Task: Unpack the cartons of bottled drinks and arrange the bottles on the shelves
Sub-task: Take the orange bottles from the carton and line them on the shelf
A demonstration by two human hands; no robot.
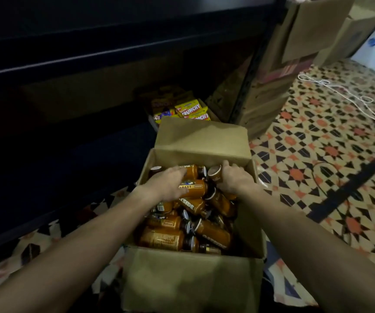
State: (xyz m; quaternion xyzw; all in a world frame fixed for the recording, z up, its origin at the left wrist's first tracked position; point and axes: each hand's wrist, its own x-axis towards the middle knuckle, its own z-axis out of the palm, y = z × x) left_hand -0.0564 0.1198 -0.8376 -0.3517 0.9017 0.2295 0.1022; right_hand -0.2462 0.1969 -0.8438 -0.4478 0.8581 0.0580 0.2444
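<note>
A brown cardboard carton (pixel 188 274) sits open on the patterned tile floor (pixel 317 136), at 6 o'clock in the view. It is full of small orange-brown plastic bottles (pixel 166 240) with dark caps. They all lie on their sides in a heap.

Both hands are inside, at the far end of the carton. The left hand (pixel 170 181) bends its fingers over the far orange bottle (pixel 194 171), at 11 o'clock in the carton. The right hand (pixel 235 177) wraps round the dark-capped bottle (pixel 216 175) at 1 o'clock, near its top.

The bottles look full, so each is likely a bit heavy for its size. They look hard, not squishy. The shiny labels may be slippery. It is best to hold one round its fat middle, not by the cap. They rest on each other, so pulling one out could make the others roll.

The dark shelves (pixel 91 53) stand at 10 o'clock. Yellow snack boxes (pixel 191 108) lie at 12 o'clock, past the carton. More stacked brown cartons (pixel 272 86) are at 1 o'clock.
</note>
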